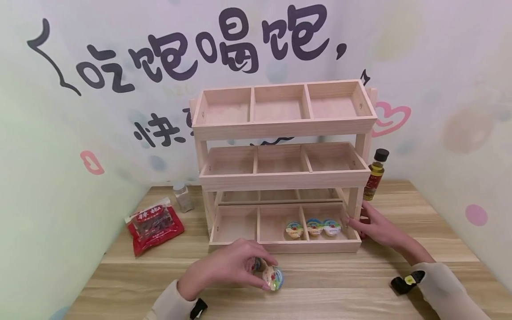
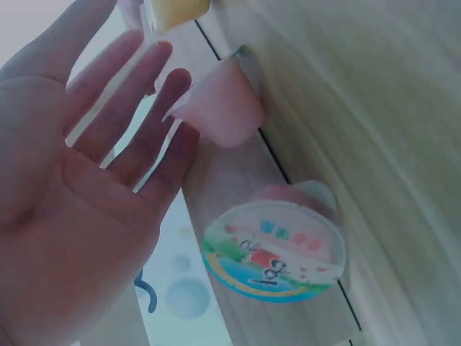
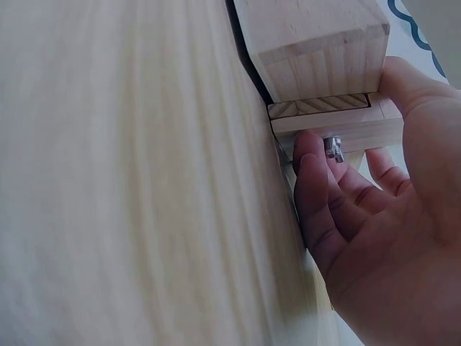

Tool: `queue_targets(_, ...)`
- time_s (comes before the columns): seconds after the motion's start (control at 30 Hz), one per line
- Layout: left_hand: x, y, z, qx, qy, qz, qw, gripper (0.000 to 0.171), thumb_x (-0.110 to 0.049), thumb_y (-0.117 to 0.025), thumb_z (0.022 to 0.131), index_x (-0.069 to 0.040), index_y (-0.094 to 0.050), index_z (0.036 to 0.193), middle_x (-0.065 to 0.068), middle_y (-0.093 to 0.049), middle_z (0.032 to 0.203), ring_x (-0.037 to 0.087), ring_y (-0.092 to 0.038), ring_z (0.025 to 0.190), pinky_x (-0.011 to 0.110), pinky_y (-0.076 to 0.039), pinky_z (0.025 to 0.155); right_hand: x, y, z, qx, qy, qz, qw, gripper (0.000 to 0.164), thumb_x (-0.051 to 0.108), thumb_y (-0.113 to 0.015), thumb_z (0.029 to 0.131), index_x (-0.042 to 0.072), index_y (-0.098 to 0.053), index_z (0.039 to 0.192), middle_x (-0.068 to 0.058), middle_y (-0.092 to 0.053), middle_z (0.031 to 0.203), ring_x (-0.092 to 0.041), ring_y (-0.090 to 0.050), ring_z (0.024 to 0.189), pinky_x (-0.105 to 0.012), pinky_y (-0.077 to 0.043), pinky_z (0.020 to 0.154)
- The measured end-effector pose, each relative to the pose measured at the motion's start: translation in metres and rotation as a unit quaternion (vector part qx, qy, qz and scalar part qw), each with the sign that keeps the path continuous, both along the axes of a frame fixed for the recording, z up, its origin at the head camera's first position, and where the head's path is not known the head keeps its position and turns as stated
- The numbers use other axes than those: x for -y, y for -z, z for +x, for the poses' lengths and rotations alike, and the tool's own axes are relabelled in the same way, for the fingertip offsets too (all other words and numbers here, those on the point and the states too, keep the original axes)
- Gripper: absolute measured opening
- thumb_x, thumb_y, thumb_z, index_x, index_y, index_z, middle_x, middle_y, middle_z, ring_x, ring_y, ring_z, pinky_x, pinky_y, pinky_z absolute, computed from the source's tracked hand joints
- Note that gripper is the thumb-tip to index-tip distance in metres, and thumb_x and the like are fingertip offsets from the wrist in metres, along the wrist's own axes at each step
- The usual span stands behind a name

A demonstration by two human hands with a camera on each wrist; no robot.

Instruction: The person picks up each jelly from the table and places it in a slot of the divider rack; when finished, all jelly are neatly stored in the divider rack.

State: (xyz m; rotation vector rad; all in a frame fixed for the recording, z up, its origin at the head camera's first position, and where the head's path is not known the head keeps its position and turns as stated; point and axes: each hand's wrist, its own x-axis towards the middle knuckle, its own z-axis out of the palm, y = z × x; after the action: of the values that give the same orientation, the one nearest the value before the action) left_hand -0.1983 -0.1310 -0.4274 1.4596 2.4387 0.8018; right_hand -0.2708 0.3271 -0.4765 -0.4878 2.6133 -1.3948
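My left hand (image 1: pixel 236 264) pinches a jelly cup (image 1: pixel 273 278) between thumb and fingertips, in front of the wooden shelf rack (image 1: pixel 284 181). In the left wrist view the yellow jelly cup (image 2: pixel 178 10) is at the top, cut off by the frame. A pink jelly cup (image 2: pixel 223 104) overlaps the other fingertips there, and another pink jelly cup (image 2: pixel 277 249) shows its printed lid. My right hand (image 1: pixel 378 226) grips the right end of the rack's bottom tray; in the right wrist view its fingers (image 3: pixel 312 169) curl by a small metal fastener (image 3: pixel 333 148).
In the bottom tray, one jelly cup (image 1: pixel 294 230) sits in the middle compartment and two, including a white-topped cup (image 1: pixel 331 227), in the right one. A red chilli packet (image 1: pixel 155 226) and small jar (image 1: pixel 183 198) lie left. A black-capped bottle (image 1: pixel 374 175) stands behind the right hand.
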Motion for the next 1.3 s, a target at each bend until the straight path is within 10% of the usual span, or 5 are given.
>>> queue_targets(0.7,-0.0045,0.0017,0.0017,-0.004,-0.009,-0.016,0.9998,0.019,-0.027,-0.076,0.103,-0.021,-0.080,0.121,-0.013,-0.078,0.110,-0.008,-0.062,0.090,0.016,-0.055,0.084,0.0001,0.0001,0.0007,0.002,0.002,-0.005,1.000,0.084,0.026,-0.064,0.110,0.009,-0.010,0.172,-0.035,-0.039,0.160,-0.055,-0.055,0.137,-0.055,-0.061,0.096)
queue_targets(1.3,-0.0042,-0.0006,0.0052,-0.024,-0.031,-0.055,0.9977,0.044,-0.032,-0.087,0.094,-0.020,-0.074,0.134,-0.009,-0.074,0.127,-0.002,-0.065,0.115,0.022,-0.054,0.104,0.0030,-0.0027,0.0021,0.007,0.006,0.000,1.000,0.086,0.028,-0.064,0.110,0.010,-0.008,0.173,-0.034,-0.037,0.162,-0.056,-0.054,0.138,-0.062,-0.060,0.098)
